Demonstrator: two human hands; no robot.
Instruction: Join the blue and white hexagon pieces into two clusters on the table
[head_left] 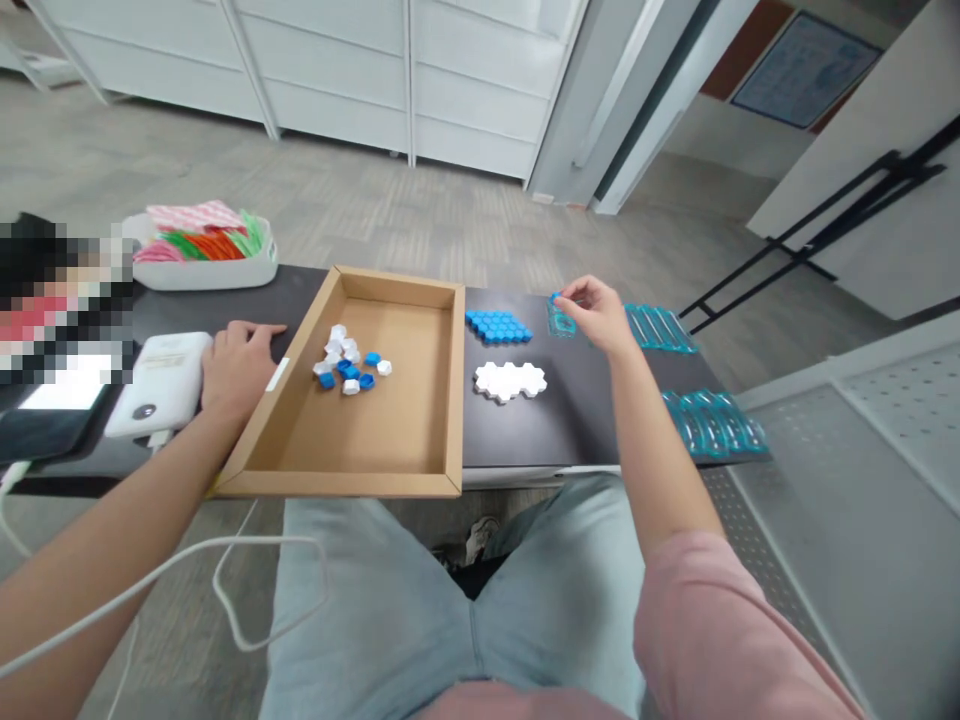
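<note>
My right hand (596, 312) pinches a small blue hexagonal piece (555, 299) over a teal-edged clear plastic piece (561, 321) on the dark table. Whether the two touch, I cannot tell. My left hand (238, 362) lies on the table with its index finger stretched out, between a white power bank (163, 375) and a cardboard tray (456, 400). Inside that tray is a loose heap of white and blue hexagonal pieces (349, 362). Right of it, blue hexagons (498, 327) sit packed in a block, and white hexagons (510, 381) form a cluster nearer me.
Two rows of teal-edged clear plastic pieces, one farther (660, 328) and one nearer (712, 422), lie at the table's right end. A white basket (225, 273) of colourful strips stands at the back left. A white cable (187, 548) crosses over my left forearm.
</note>
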